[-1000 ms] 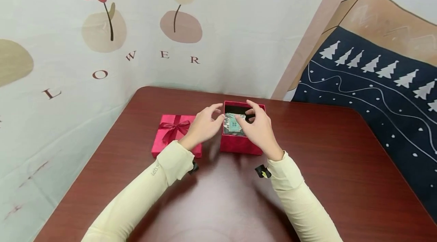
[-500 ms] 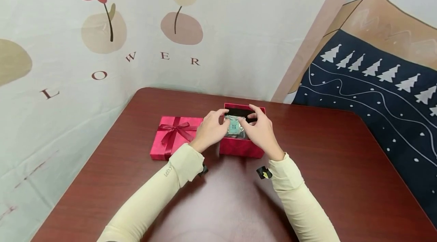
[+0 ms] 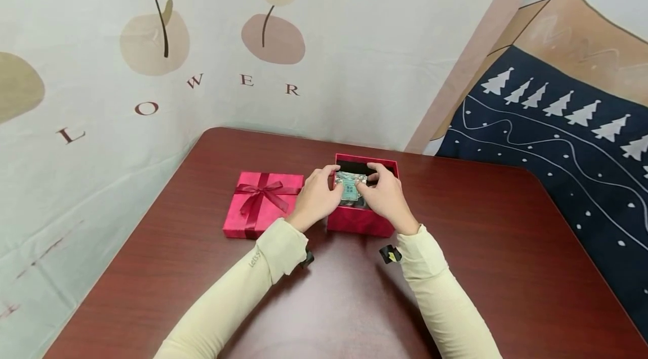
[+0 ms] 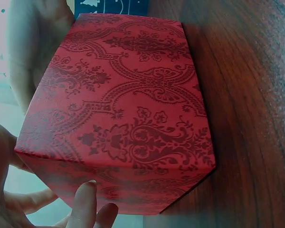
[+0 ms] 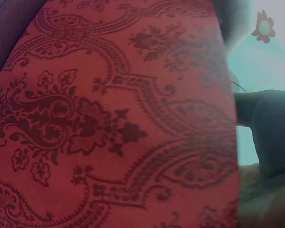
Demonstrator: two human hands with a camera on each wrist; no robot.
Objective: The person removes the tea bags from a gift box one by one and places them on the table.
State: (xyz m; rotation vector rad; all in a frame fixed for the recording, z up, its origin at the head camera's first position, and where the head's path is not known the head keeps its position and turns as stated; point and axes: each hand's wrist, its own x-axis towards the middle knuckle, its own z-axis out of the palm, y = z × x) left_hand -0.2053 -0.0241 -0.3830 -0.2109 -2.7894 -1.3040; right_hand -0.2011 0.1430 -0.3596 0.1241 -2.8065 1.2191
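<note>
In the head view, an uncovered red gift box point(image 3: 360, 220) stands on the table. Inside it sits a small patterned packet point(image 3: 350, 189) with a teal label; its lower part is hidden by the box wall. My left hand point(image 3: 317, 197) is at the left rim, its thumb and a fingertip pinching the packet's left edge. The left wrist view shows other fingers point(image 4: 85, 202) of that hand along the outside of the gift box. From the right, my right hand point(image 3: 387, 197) reaches over the rim and pinches the packet's right edge between thumb and fingers.
The red lid point(image 3: 263, 204) with a dark red ribbon bow lies left of the gift box. Both stand on a brown wooden table point(image 3: 506, 246). A white printed cloth point(image 3: 364, 38) hangs behind, and a navy cloth point(image 3: 557, 145) with white trees hangs at right.
My left hand has moved right and slightly down, off the lid's right part and onto the packet's edge. My right hand's fingers have drawn in toward the packet, and the camera has shifted slightly.
</note>
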